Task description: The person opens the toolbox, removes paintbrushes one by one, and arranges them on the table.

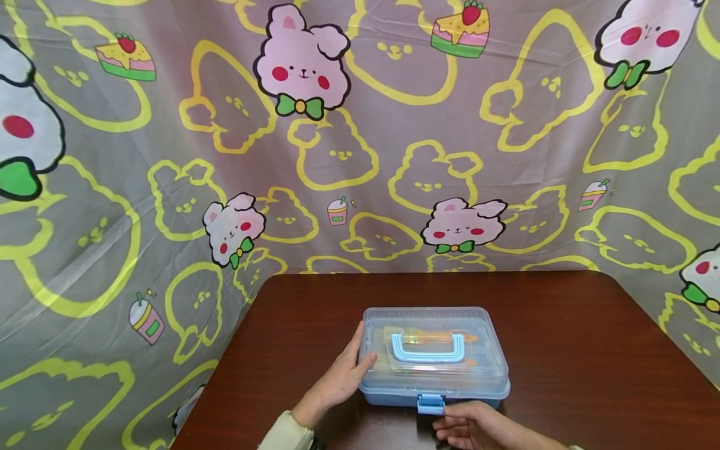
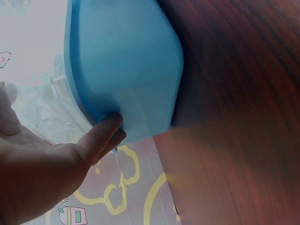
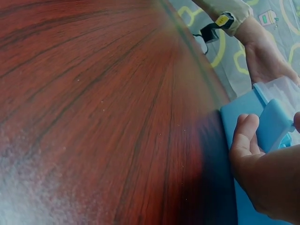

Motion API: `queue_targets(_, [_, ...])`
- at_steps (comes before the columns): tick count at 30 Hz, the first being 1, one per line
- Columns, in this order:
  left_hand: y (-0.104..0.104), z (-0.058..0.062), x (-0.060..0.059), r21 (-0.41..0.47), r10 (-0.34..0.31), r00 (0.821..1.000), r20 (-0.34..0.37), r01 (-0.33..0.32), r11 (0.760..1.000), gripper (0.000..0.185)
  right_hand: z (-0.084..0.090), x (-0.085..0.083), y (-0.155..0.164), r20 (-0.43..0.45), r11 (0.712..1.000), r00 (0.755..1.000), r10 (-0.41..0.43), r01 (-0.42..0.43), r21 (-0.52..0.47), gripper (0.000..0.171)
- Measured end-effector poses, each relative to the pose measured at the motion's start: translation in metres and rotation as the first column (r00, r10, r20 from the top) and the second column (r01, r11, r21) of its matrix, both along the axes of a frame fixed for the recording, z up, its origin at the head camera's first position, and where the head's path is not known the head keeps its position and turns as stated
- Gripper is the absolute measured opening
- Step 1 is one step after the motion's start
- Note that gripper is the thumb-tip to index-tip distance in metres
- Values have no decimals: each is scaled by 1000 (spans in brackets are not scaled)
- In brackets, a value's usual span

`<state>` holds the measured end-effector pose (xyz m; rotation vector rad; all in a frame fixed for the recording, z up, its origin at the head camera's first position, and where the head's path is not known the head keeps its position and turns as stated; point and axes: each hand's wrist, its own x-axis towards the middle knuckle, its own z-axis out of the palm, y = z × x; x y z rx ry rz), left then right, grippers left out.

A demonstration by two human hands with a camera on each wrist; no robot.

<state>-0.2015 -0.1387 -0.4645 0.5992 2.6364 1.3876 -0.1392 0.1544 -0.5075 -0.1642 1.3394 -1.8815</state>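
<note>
A clear-lidded plastic storage box (image 1: 488, 370) with a blue base stands on the table. A light blue carrying handle (image 1: 429, 357) lies on its lid. Through the lid I see a paintbrush-like item (image 1: 435, 337) with an orange handle; the other contents are blurred. My left hand (image 1: 341, 377) holds the box's left end, thumb over the lid's edge and fingertips (image 2: 110, 125) against the blue side wall. At the front, my right hand (image 1: 478, 425) pinches the blue latch (image 1: 430, 404), which sticks outward from the box. The lid sits down on the base.
The dark red-brown wooden table (image 1: 568, 350) reaches past the box on both sides. A patterned cloth (image 1: 371, 169) hangs behind and beside it. A dark strapped device (image 3: 218, 28) is by the left sleeve in the right wrist view.
</note>
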Motion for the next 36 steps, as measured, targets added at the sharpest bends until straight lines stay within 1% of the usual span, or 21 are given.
queue_targets(7, [0, 0, 1, 2, -3, 1000, -7, 3, 1000, 71, 0, 4, 2, -25, 998, 998, -49, 50, 48, 23])
queue_targets(11, [0, -2, 1, -7, 4, 1000, 4, -4, 1000, 71, 2, 7, 10, -35, 996, 997, -74, 76, 56, 24])
queue_targets(15, [0, -3, 0, -14, 10, 1000, 18, -9, 1000, 71, 6, 10, 21, -71, 993, 993, -89, 94, 71, 29])
queue_targets(20, [-1, -2, 1, -17, 10, 1000, 19, -10, 1000, 72, 9, 10, 42, -113, 985, 991, -69, 85, 150, 39])
queue_targets(24, [0, -1, 2, -9, 6, 1000, -13, -6, 1000, 70, 10, 9, 60, -154, 962, 987, -46, 85, 259, 43])
queue_targets(26, [0, -1, 2, -3, 4, 1000, -25, -4, 1000, 70, 12, 8, 70, -165, 952, 986, -34, 82, 294, 45])
queue_targets(28, [0, -1, 3, 2, 4, 1000, -29, -4, 1000, 70, 13, 8, 80, -187, 953, 982, -23, 78, 293, 44])
queue_targets(30, [-1, -1, 3, 2, 5, 1000, -28, -4, 1000, 70, 15, 6, 90, -205, 967, 979, -3, 55, 249, 40])
queue_targets(31, [-1, -1, 3, 1, 5, 1000, -30, -5, 1000, 70, 16, 5, 94, -222, 973, 975, 2, 49, 223, 38])
queue_targets(32, [-1, -1, 3, 0, 5, 999, -32, -5, 1000, 70, 18, 5, 97, -253, 973, 968, -1, 59, 224, 37])
queue_targets(33, [-1, -1, 2, 0, 5, 999, -33, -5, 1000, 70, 20, 4, 100, -290, 965, 957, -8, 83, 250, 36])
queue_targets(35, [-1, -2, 2, -2, 6, 999, -34, -6, 1000, 70, 26, 2, 103, -357, 935, 934, -27, 150, 322, 37])
queue_targets(36, [-1, -2, 1, -3, 6, 999, -35, -6, 1000, 70, 28, 1, 104, -394, 909, 918, -37, 195, 369, 40])
